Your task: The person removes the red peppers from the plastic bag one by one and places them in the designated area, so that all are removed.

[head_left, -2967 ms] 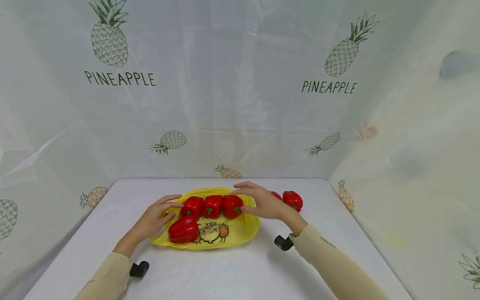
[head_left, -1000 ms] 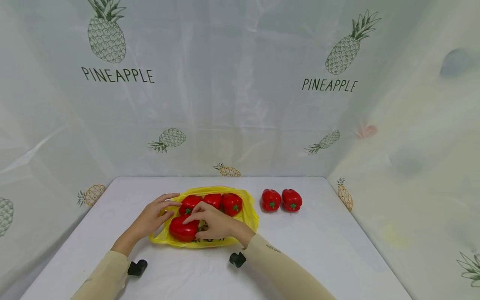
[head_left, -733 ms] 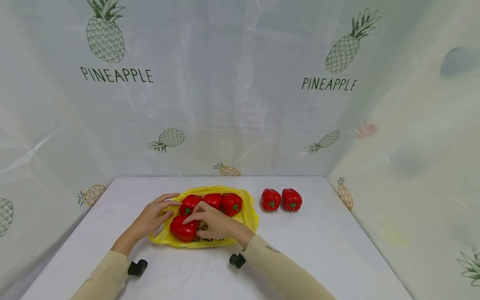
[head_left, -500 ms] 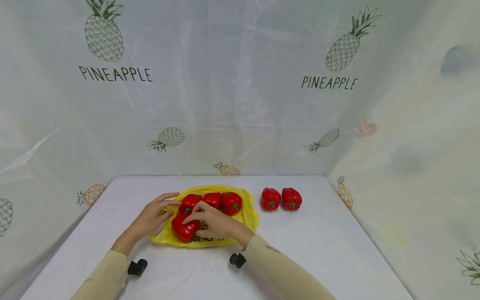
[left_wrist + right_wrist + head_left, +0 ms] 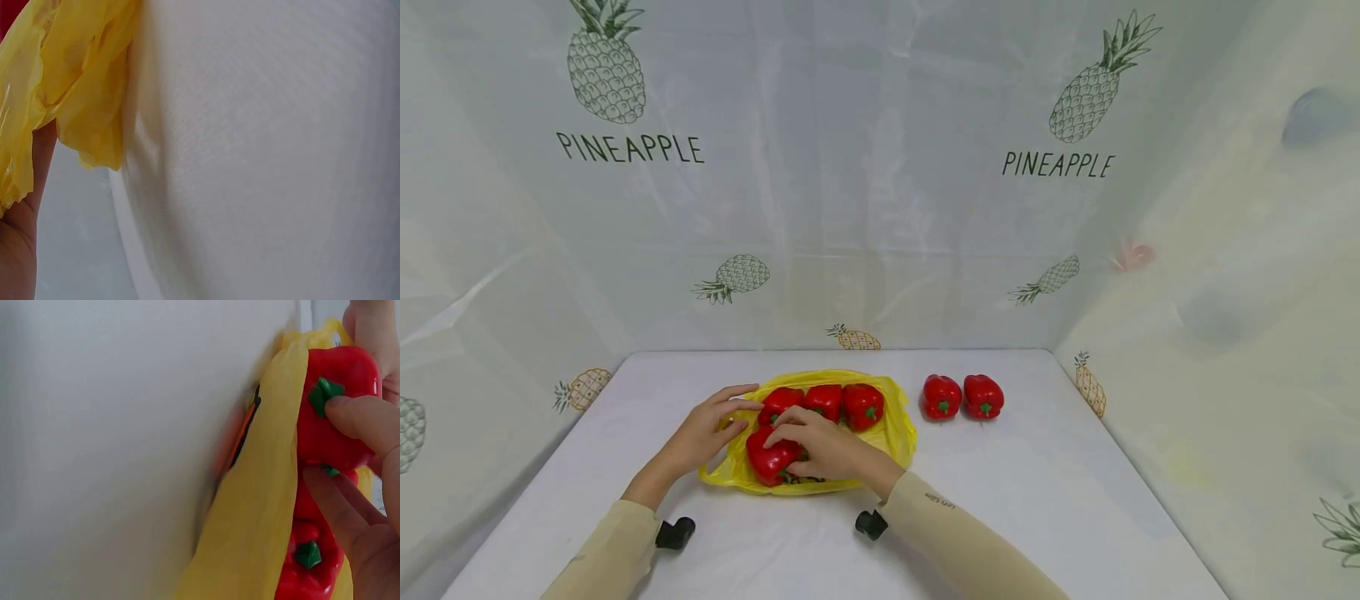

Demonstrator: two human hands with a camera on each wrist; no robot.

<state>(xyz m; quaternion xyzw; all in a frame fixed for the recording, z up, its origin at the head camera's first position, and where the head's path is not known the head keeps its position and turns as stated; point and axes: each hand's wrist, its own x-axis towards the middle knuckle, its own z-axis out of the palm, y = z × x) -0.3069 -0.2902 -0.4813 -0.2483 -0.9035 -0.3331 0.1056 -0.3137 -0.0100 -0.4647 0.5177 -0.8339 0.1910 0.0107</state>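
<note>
A yellow plastic bag (image 5: 891,433) with black printing lies spread on the table, with several red bell peppers on it. My left hand (image 5: 703,432) stays at its left end, fingers and thumb curved about the bag's edge; in the left wrist view the yellow plastic (image 5: 87,94) hides most of the fingers. My right hand (image 5: 826,446) grips the front-left bell pepper (image 5: 767,460). In the right wrist view its thumb lies against the green stem of that pepper (image 5: 340,365), while other fingers reach between it and a neighbouring pepper (image 5: 306,575). Behind are three peppers in a row, including a right-hand pepper (image 5: 862,407).
Two more red bell peppers, one pepper (image 5: 942,397) and another pepper (image 5: 983,397), stand on the white table (image 5: 1037,500) right of the bag. A pineapple-printed curtain (image 5: 880,183) rises behind the table and along the sides.
From beyond the bag's right end, my right hand has come left onto the front pepper. That pepper has turned and shifted slightly right, its stem now facing nearer the front. My left hand has hardly moved.
</note>
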